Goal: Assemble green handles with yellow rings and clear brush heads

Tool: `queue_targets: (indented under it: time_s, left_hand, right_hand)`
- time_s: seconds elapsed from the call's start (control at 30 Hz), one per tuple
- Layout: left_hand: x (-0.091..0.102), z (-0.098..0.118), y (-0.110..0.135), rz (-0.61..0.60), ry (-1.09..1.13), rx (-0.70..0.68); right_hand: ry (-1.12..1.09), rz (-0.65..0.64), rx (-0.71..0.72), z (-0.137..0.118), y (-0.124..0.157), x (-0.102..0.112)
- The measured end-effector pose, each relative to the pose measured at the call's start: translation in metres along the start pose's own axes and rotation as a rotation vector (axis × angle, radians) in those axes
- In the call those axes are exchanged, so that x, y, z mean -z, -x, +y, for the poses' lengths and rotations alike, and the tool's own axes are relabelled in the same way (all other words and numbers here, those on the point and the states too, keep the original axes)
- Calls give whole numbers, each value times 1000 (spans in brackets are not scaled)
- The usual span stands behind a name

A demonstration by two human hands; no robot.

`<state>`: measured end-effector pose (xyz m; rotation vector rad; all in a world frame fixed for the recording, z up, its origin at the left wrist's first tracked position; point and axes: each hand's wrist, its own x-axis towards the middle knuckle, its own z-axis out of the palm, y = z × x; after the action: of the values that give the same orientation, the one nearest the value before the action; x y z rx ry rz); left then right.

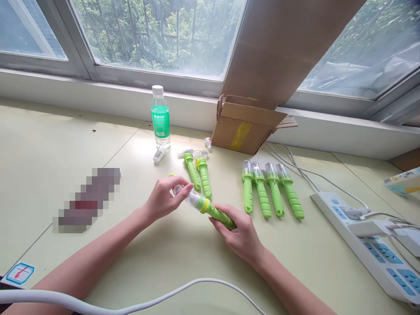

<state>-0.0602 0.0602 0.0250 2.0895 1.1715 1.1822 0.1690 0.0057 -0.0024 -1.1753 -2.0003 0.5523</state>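
A light stick with a green ribbed handle, a yellow ring and a clear head point(197, 201) is tilted over the table between my hands. My right hand point(241, 232) is closed around its green handle. The fingers of my left hand point(167, 197) pinch the far tip of the clear head. Just beyond lie two green handles point(205, 177), with loose clear caps point(199, 154) behind them. Several more light sticks point(271, 192) with clear heads lie in a row to the right. A small white piece point(208, 143) lies near the box.
A green-labelled water bottle point(160, 120) stands at the back, a clear cap point(159, 154) before it. An open cardboard box point(246, 124) sits by the window. On the right is a power strip point(367, 249) with plugs. A white cable point(197, 282) crosses the front; a pixelated object point(88, 199) lies left.
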Motion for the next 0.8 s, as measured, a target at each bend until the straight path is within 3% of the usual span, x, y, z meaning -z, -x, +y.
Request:
queue_targets:
  time_s: [0.23, 0.5, 0.8]
  left_hand:
    - [-1, 0, 2, -185, 21, 145]
    - [-3, 3, 2, -130, 94, 217]
    - [-3, -1, 0, -89, 146, 215]
  right_hand:
    - [259, 15, 165, 10, 1, 5]
    - [271, 64, 191, 7, -2, 8]
    - [317, 31, 200, 9, -3, 14]
